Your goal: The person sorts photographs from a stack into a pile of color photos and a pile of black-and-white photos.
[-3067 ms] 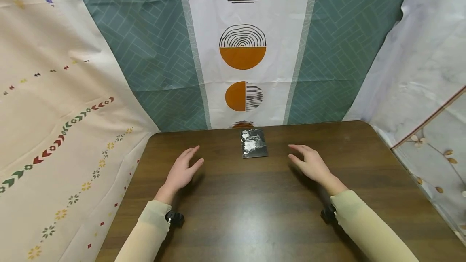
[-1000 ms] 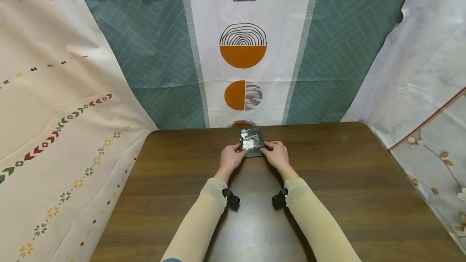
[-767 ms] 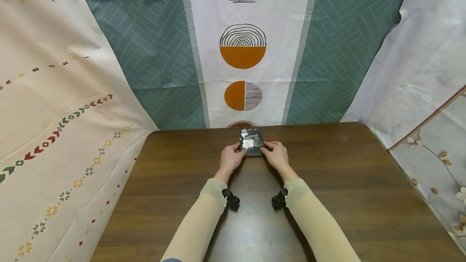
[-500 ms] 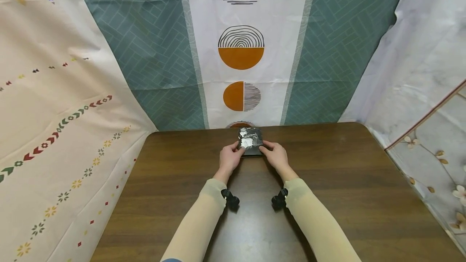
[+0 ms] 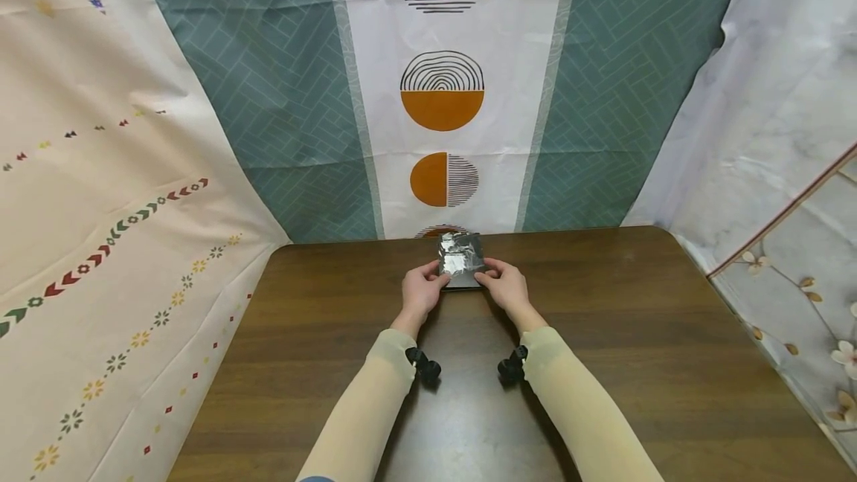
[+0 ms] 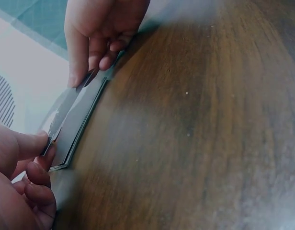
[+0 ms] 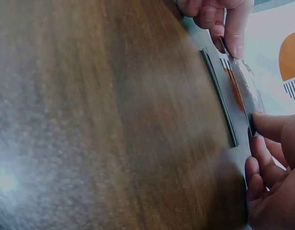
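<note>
"What's that between the two hands?"

"A thin, shiny dark square (image 5: 460, 253), up at the far edge of the counter (image 5: 602, 333), just in front of the patterned cloth (image 5: 308, 95). The left hand (image 5: 418, 291) pinches one side and the right hand (image 5: 507, 288) the other, fingers closed narrowly on it, thumbs on top."

"Why both sides at once?"

"Because it's so thin, I'd guess; a matched pinch near the front corners should stop it twisting."

"Is it up off the counter?"

"Its near edge is. Seen from the left wrist, there's a gap, and a flat dark piece (image 6: 79, 127) lies underneath. Whether the two join or touch at the back, I can't tell."

"And the grip so far out?"

"Probably to catch the rims and leave that glossy, crinkled top mostly alone."
</note>
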### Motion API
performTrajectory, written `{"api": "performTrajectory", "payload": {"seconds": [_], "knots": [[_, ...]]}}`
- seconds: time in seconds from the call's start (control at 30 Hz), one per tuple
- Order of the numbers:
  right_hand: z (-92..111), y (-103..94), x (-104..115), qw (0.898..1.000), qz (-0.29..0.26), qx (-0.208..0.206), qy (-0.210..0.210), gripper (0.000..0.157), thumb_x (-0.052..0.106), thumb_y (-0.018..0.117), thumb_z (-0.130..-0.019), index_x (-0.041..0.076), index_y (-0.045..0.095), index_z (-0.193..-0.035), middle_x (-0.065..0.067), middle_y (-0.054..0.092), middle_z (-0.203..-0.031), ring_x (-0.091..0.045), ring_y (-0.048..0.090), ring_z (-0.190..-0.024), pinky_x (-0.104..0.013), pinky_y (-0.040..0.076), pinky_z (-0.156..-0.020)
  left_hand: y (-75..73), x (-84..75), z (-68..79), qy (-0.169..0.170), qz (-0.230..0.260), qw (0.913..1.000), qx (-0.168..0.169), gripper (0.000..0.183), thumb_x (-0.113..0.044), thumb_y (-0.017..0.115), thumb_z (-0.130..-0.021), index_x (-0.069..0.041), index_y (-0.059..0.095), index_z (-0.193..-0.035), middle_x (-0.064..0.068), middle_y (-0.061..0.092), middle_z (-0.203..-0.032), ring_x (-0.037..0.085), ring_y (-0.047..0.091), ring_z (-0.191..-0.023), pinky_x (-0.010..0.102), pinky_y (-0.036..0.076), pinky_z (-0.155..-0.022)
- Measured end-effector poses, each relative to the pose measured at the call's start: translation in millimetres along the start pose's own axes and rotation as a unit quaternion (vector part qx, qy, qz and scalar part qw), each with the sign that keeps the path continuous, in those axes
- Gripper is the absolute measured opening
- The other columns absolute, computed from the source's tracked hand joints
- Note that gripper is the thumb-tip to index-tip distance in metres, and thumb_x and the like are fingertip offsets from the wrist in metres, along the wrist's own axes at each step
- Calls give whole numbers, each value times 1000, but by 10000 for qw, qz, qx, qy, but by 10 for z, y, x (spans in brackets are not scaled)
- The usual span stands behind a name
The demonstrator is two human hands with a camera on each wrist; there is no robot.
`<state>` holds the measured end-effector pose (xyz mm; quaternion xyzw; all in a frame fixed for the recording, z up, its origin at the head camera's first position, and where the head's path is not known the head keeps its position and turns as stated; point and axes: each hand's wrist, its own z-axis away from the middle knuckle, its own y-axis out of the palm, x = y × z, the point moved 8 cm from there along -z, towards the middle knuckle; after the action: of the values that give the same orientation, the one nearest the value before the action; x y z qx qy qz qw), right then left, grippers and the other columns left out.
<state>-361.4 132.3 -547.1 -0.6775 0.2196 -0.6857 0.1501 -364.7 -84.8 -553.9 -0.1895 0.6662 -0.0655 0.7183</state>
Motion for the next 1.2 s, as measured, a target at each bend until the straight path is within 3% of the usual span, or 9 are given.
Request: {"api": "performTrajectory", "payload": {"seconds": [0.2,0.67,1.0,1.2], "knots": [[-11,-5,-3,9999,-34,62,107,51,24,80,-98,4,67,-143,-19,76,-119,-35,68,-116,-50,50,-103,3,-1,5,-150,-7,9999,5,41,-16,85,-93,-10,77,-133,3,69,-87,15,61,-80,30,48,-73],[-11,8,-10,9997,-74,170,143,51,22,79,-99,5,66,-144,-17,76,-116,-34,68,-112,-50,52,-99,-12,-32,35,-156,20,9999,54,40,-13,85,-93,-8,77,-131,5,69,-87,16,61,-78,27,48,-67],[84,28,-6,9991,-155,375,85,54,28,77,-100,7,64,-148,-17,75,-122,-34,67,-117,-50,52,-98,-133,-50,84,64,330,9976,606,46,-19,84,-94,-7,73,-137,7,73,-90,14,57,-64,25,48,-57],[226,56,66,9996,-61,270,-91,51,27,78,-99,5,67,-144,-14,76,-117,-32,68,-115,-50,51,-100,-289,-78,145,355,39,9962,789,43,-22,85,-94,-6,75,-132,6,72,-93,15,61,-64,26,52,-59]]}}
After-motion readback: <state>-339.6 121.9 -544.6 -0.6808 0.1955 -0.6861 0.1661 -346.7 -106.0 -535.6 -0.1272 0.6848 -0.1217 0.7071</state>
